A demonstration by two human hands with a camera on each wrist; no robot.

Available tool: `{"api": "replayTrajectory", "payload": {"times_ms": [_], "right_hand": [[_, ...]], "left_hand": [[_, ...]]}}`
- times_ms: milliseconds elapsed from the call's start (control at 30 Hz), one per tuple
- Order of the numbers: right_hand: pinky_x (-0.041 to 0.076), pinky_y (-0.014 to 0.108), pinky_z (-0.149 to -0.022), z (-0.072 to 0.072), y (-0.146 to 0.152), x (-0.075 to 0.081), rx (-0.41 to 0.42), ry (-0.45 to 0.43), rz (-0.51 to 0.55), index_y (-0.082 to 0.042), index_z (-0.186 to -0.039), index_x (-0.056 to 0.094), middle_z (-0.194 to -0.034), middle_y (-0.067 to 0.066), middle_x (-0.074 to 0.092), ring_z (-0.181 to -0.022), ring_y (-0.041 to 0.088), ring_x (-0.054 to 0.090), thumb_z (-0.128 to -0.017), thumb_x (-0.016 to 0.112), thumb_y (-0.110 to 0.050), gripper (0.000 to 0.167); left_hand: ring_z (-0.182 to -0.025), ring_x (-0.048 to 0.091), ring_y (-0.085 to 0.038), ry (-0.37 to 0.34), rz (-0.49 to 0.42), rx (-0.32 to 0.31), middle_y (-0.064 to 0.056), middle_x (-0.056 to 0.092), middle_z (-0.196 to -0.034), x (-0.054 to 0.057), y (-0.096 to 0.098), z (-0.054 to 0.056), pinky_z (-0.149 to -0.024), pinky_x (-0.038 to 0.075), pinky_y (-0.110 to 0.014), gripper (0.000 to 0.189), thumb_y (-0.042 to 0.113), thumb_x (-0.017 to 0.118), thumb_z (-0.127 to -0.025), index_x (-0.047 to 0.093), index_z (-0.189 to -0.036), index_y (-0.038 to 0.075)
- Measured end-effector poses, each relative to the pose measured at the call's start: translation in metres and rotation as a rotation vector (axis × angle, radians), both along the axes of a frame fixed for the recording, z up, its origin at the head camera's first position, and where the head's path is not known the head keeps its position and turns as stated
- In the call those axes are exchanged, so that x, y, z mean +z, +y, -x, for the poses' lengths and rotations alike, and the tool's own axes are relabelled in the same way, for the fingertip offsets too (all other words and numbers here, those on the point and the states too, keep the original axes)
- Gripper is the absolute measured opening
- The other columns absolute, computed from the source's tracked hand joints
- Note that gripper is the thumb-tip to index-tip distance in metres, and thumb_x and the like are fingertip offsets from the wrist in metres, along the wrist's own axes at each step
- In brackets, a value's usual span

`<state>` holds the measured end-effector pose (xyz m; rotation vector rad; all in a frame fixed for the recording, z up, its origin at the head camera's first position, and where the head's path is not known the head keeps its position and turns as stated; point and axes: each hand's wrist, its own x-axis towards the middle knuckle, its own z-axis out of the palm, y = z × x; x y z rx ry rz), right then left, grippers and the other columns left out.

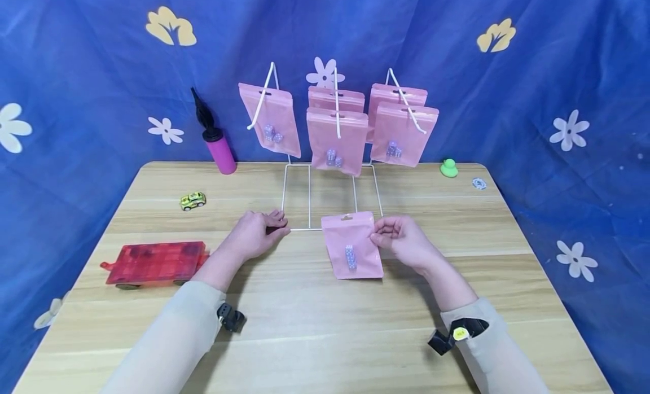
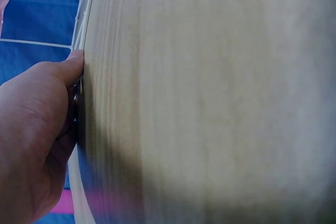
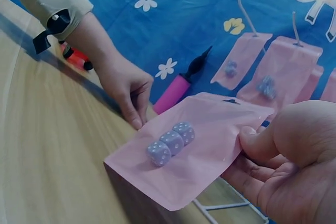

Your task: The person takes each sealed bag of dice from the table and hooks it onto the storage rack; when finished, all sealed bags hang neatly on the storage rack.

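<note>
My right hand (image 1: 403, 240) pinches the right edge of a pink zip bag (image 1: 363, 230) between thumb and fingers. Three speckled lilac dice (image 3: 170, 143) show in a row through its front. The bag hangs low over the table, before the base of a white wire display rack (image 1: 309, 197). At the front left corner of that base, my left hand (image 1: 259, 231) grips the wire with thumb and fingertips. Several more pink bags with dice, such as the front middle bag (image 1: 337, 137), hang from the rack's three hooks.
Left on the wooden table (image 1: 304, 337) stand a red wheeled toy platform (image 1: 156, 262), a green toy car (image 1: 193, 201) and a purple balloon pump (image 1: 220, 151). A green rubber duck (image 1: 449, 168) and a poker chip (image 1: 479, 183) lie at the back right. Blue flowered cloth hangs behind.
</note>
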<state>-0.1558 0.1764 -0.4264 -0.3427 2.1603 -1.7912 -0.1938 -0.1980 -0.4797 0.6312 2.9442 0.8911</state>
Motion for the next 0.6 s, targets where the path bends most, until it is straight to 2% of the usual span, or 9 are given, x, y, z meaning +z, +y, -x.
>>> {"api": "replayTrajectory", "payload": {"times_ms": [300, 600], "right_hand": [[0.063, 0.026, -0.075, 0.0, -0.001, 0.024, -0.084, 0.06, 0.107, 0.014, -0.102, 0.069, -0.09, 0.007, 0.076, -0.079, 0.012, 0.072, -0.094, 0.069, 0.013, 0.009], [0.063, 0.026, -0.075, 0.001, -0.009, 0.051, -0.108, 0.114, 0.179, 0.012, -0.101, 0.071, -0.086, 0.003, 0.076, -0.077, 0.011, 0.071, -0.094, 0.069, 0.014, 0.008]], "left_hand": [[-0.134, 0.059, -0.034, 0.003, 0.012, 0.003, -0.018, 0.067, -0.134, 0.0, 0.0, 0.0, -0.118, 0.041, -0.049, 0.034, 0.023, 0.077, -0.1, 0.075, -0.125, -0.001], [-0.133, 0.06, -0.032, 0.004, 0.004, 0.008, -0.017, 0.068, -0.132, -0.002, 0.001, 0.001, -0.117, 0.042, -0.048, 0.033, 0.022, 0.079, -0.099, 0.076, -0.123, 0.0]]}}
